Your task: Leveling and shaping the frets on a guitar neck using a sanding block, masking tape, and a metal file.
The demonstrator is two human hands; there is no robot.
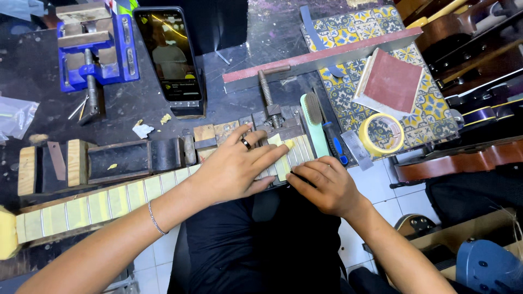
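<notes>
Cluttered workbench (163,98): left hand (234,166) flat, fingers spread, on taped fretboard (109,201); right hand (327,185) curled at its end.

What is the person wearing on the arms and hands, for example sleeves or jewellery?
Both forearms are bare, with no sleeves and no gloves. The left hand has a dark ring on one finger and a thin silver chain bracelet at the wrist. The right hand wears nothing visible.

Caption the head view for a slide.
Left hand presses flat on a taped guitar neck while right hand works at its frets.
</notes>
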